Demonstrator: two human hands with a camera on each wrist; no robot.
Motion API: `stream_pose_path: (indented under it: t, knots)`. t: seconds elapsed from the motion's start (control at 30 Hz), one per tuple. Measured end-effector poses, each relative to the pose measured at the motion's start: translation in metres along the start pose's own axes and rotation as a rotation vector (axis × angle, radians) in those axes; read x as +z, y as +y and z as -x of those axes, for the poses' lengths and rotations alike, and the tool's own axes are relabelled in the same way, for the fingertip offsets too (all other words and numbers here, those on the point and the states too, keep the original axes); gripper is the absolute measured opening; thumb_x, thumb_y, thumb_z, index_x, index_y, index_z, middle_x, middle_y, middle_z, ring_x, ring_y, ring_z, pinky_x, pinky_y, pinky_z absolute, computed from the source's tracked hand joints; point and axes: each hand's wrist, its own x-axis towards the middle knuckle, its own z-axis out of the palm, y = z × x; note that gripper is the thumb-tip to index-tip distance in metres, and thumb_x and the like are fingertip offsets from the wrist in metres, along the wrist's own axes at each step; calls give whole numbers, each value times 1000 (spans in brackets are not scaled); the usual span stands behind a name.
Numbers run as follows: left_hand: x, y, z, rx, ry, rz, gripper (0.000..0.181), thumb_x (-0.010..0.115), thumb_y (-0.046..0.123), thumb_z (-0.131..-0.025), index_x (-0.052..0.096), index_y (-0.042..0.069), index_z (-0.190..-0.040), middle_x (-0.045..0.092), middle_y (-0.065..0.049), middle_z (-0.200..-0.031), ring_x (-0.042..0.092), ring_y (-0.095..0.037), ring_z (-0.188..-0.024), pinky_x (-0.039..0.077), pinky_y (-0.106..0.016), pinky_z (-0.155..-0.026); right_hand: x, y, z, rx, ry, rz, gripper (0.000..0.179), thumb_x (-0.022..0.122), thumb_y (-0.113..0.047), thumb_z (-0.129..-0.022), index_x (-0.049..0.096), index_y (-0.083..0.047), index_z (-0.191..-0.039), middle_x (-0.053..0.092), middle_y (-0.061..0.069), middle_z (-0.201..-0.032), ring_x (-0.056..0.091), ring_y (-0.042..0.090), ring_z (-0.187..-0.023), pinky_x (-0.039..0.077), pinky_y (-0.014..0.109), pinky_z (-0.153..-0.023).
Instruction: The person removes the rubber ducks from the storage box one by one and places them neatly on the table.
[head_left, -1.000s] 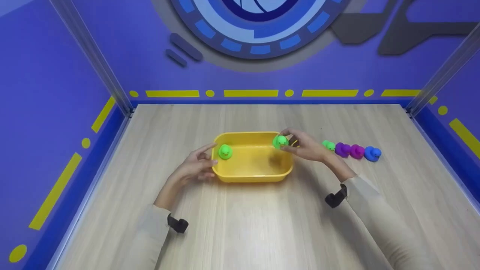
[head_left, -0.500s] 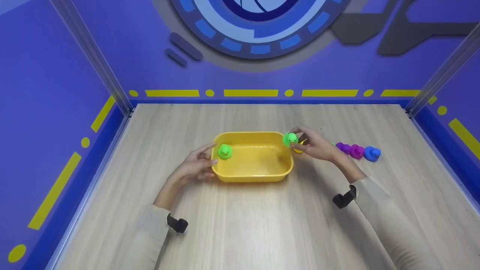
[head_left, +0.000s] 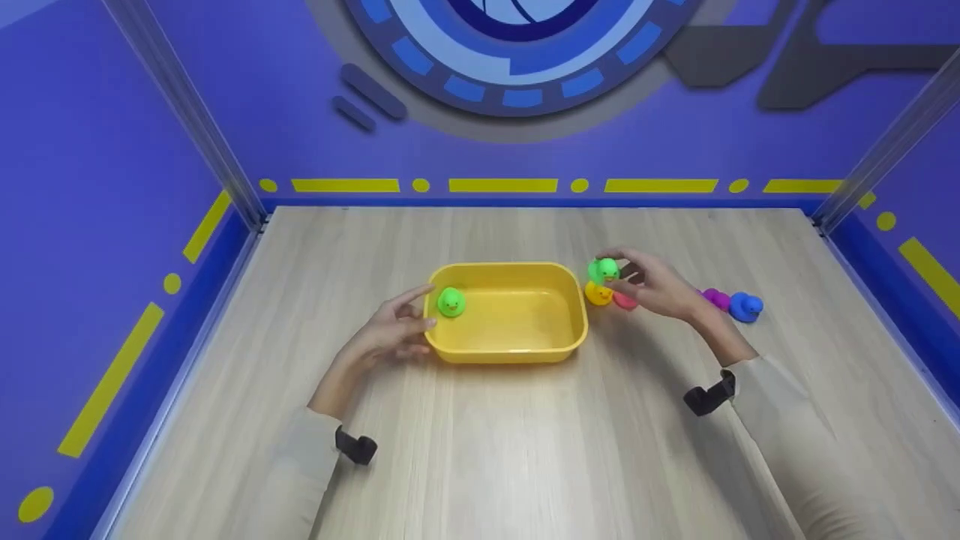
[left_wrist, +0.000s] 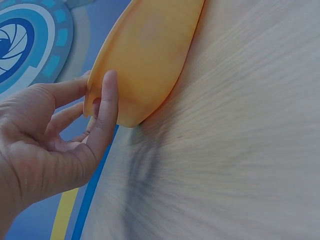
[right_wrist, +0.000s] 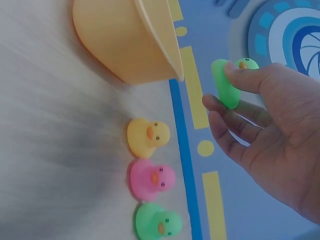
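Note:
A yellow plastic tub stands on the wooden table with a green rubber duck inside at its left end. My left hand holds the tub's left end, thumb and fingers at the rim. Just right of the tub, my right hand pinches another green rubber duck in the air between thumb and fingers. Beneath it in the head view are a yellow duck and a pink duck, partly covered by the hand. The right wrist view shows one more green duck beside the pink one.
Further right on the table, a magenta duck and a blue duck continue the row. Blue-purple panels wall the table at the back and both sides.
My right hand has moved right with the green duck, from over the tub's right end to beyond its rim, above the row of ducks. The left hand and tub have stayed put.

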Motion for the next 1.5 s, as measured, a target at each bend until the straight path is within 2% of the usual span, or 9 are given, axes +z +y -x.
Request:
stream_pose_path:
  t: [0.23, 0.4, 0.57, 0.7, 0.83, 0.93, 1.2, 1.37, 1.5]
  knots:
    - [1, -1, 0, -34, 24, 9, 71, 72, 8, -94, 45, 33, -154, 45, -4, -111, 67, -18, -79, 64, -31, -70, -7, 14, 11, -6, 26, 29, 40, 66, -2, -97, 59, -4, -137, 65, 17, -131, 67, 33, -106, 54, 14, -86]
    - [1, -3, -1, -26, 11, 15, 71, 71, 7, -95, 44, 31, -155, 45, -4, -111, 67, -17, -79, 64, -32, -71, -15, 23, 21, -24, 64, 63, 41, 65, 1, -96, 58, -1, -137, 64, 20, -132, 67, 35, -105, 53, 14, -85]
    - [0, -2, -1, -9, 11, -3, 71, 71, 8, -95, 43, 32, -155, 46, -4, -112, 67, -17, -80, 64, -32, -72, -22, 30, 29, -4, 111, 68, 39, 66, 0, -97, 60, 0, -135, 64, 21, -131, 66, 34, -103, 53, 12, -80]
    - [-3, -2, 0, -7, 25, -29, 71, 71, 9, -95, 42, 32, -156, 45, -5, -113, 67, -17, -80, 64, -32, -72, -26, 34, 35, -3, 136, 56, 40, 68, -1, -96, 61, 1, -135, 64, 23, -130, 67, 26, -101, 55, 11, -77]
    - [-3, -2, 1, -15, 24, -36, 72, 71, 10, -95, 41, 33, -156, 45, -6, -116, 67, -18, -81, 64, -32, -73, -32, 38, 42, 9, 146, 50, 41, 68, -3, -96, 60, 1, -136, 64, 23, -130, 64, 9, -99, 53, 9, -78]
    - [-2, -1, 1, -11, 14, -27, 73, 72, 10, -95, 40, 32, -157, 45, -7, -116, 67, -17, -80, 64, -30, -72, -39, 41, 48, 35, 146, 59, 40, 66, -4, -98, 59, 0, -137, 64, 22, -130, 60, 1, -100, 51, 7, -80]
    - [-2, -1, -1, 4, -11, 1, 74, 72, 10, -94, 40, 31, -157, 46, -6, -113, 67, -16, -75, 64, -29, -70, -62, 55, 63, 56, 160, 112, 39, 60, -3, -101, 52, 4, -138, 59, 26, -129, 53, -12, -99, 45, 2, -79]
    - [-3, -2, -2, 9, -14, 1, 74, 73, 10, -94, 40, 31, -157, 46, -6, -113, 67, -16, -76, 64, -29, -69, -75, 64, 74, 59, 196, 146, 38, 59, -3, -101, 51, 7, -137, 60, 26, -123, 51, -14, -96, 43, 0, -77]
    - [-3, -3, -3, 9, -14, 9, 74, 73, 9, -94, 40, 30, -157, 45, -6, -113, 67, -16, -78, 64, -30, -71, -82, 68, 83, 72, 208, 148, 37, 59, -2, -101, 51, 8, -136, 58, 28, -124, 50, -17, -96, 42, -1, -77]
